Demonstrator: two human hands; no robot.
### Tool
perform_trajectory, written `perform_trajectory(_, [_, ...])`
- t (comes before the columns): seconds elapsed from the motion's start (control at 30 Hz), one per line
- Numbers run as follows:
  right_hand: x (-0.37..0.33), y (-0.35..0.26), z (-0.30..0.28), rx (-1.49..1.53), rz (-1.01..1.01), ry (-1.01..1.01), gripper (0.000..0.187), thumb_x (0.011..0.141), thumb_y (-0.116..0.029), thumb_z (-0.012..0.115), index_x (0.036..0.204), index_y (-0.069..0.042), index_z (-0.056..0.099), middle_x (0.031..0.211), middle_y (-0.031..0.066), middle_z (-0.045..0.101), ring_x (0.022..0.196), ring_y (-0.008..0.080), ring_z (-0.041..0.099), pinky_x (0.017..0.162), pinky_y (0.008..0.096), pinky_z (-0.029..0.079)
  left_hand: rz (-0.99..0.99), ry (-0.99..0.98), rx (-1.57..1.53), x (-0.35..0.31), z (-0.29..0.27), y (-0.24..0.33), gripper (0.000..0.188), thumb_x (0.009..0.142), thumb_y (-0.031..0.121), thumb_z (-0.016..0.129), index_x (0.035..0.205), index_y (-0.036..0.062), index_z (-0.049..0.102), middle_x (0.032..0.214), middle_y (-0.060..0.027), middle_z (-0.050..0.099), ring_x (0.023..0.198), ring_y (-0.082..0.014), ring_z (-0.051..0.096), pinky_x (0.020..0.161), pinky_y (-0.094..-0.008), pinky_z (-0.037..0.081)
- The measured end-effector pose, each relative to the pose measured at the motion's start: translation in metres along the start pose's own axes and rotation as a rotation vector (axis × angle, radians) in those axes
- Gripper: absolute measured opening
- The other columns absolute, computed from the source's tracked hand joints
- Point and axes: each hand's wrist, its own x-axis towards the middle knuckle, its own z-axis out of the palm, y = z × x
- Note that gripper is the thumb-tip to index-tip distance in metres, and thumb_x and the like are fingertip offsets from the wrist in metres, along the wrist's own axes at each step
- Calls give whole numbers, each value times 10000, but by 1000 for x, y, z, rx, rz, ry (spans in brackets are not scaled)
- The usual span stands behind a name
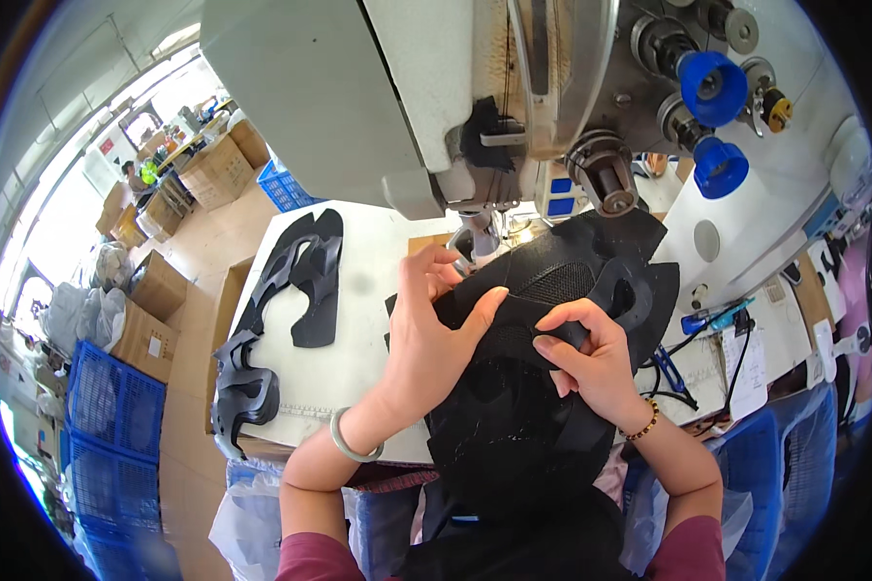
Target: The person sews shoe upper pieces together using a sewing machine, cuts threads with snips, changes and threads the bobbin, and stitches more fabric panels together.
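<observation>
A black shoe upper piece (552,281) with a mesh panel and cut-out openings lies under the sewing machine's needle area, on the white table. My left hand (431,334) is at its left side, fingers curled and thumb along the near edge, closed on the piece. With thumb and forefinger pinched together, my right hand (591,353) grips the same black material a little to the right. Whatever lies between those fingertips is mostly hidden. More dark material hangs from the table edge down over my lap.
A sewing machine head (349,97) fills the upper middle, with blue-capped tension knobs (712,87) at right. Black cut pieces (315,281) and a stack of them (247,378) lie on the table's left. Blue scissors (669,373) lie at right; blue crates (116,397) stand at left.
</observation>
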Motion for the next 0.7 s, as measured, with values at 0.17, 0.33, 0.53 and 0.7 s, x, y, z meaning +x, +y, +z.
perform_trajectory(0.17, [0,-3,-2,40,-19,13,164,823,11,612,966,-21,538,851,34,588,460,44,524,384,156,382,60,43,50,-1,6,2,542,734,85,747,1168,48,424,900,-72,556,691,-152,492,646,-267,434])
perform_trajectory(0.33, [1,-7,0,54,-16,14,156,832,1,608,958,-25,520,802,35,572,452,45,514,381,159,374,194,43,-4,3,7,0,534,742,-20,707,1200,31,439,968,-96,608,727,-137,580,646,-237,479])
perform_trajectory(0.53, [-2,-40,9,250,126,11,231,830,-42,632,937,-64,428,666,-8,481,405,48,474,340,178,318,259,41,259,14,-4,30,109,739,16,694,837,4,648,842,-88,637,738,-178,620,666,-267,489])
perform_trajectory(0.7, [13,-39,5,272,105,51,234,813,-23,636,899,-71,423,693,-7,469,381,40,431,334,175,308,241,35,264,24,0,31,110,738,19,690,836,2,642,842,-97,632,741,-214,622,655,-287,494])
